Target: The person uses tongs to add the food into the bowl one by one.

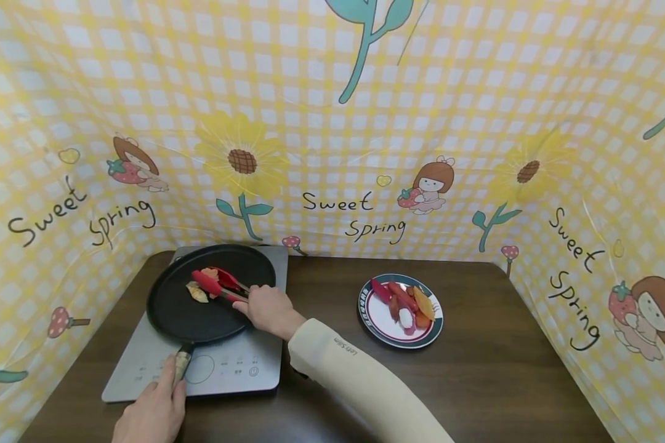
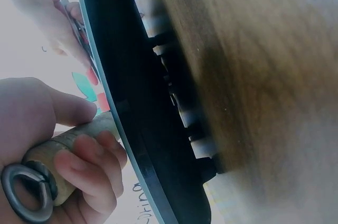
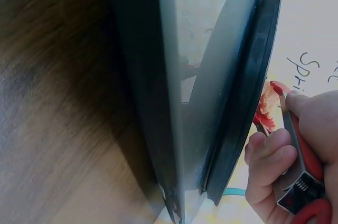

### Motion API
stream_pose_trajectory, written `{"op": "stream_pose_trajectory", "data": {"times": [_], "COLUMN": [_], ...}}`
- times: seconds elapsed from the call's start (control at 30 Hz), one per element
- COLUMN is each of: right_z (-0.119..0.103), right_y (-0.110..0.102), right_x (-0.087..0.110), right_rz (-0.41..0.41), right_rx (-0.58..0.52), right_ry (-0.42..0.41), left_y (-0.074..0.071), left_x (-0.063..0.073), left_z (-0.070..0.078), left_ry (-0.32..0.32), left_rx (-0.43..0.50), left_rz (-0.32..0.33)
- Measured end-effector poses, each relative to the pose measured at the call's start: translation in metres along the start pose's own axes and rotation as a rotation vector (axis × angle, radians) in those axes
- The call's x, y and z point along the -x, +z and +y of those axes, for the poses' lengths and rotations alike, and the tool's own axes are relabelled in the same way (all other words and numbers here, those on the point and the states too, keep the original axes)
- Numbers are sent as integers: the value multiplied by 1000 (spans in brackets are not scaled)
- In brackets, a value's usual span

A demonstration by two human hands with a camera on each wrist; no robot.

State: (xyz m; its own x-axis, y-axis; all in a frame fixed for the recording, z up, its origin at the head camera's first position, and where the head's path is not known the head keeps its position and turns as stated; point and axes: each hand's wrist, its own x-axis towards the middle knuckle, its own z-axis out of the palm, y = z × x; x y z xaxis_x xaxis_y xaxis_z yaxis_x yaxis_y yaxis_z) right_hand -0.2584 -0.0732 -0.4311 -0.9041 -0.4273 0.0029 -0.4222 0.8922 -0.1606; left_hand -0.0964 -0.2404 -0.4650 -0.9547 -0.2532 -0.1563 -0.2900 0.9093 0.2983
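My left hand (image 1: pixel 154 406) grips the wood-coloured handle (image 2: pixel 68 152) of a flat black frying pan (image 1: pixel 172 307), with fingers curled round it and a metal ring at its end. Over the pan, my right hand (image 1: pixel 268 309) holds red-tipped tongs (image 1: pixel 213 286), squeezing their metal arms. Between the tong tips is an orange-brown, ruffled piece of food (image 3: pixel 270 100). A pale, yellowish dumpling-like piece (image 1: pixel 197 293) lies on the pan beside the tips. The pan sits on a silver induction cooktop (image 1: pixel 233 378).
To the right on the dark wooden table (image 1: pixel 476 381) stands a blue-rimmed plate (image 1: pixel 368 323) with several red, orange and white food pieces (image 1: pixel 404 301). A yellow checked cloth (image 1: pixel 332 154) with printed flowers walls the back and both sides.
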Motion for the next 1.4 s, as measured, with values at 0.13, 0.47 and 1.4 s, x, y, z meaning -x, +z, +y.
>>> {"op": "stream_pose_trajectory", "data": {"times": [0.13,0.47,1.4], "right_z": [-3,-2,17], "right_y": [1,1,2], "right_x": [2,0,1], "right_rz": [0,9,-4], "right_rx": [-14,-12,-65], "right_ry": [-8,-2,42], "left_y": [1,1,0], "left_x": [0,-1,-1], "left_z": [0,-1,2], "left_ry": [-1,-8,-32], "left_rx": [0,-11,-27], "left_rz": [-11,-31,-60]}}
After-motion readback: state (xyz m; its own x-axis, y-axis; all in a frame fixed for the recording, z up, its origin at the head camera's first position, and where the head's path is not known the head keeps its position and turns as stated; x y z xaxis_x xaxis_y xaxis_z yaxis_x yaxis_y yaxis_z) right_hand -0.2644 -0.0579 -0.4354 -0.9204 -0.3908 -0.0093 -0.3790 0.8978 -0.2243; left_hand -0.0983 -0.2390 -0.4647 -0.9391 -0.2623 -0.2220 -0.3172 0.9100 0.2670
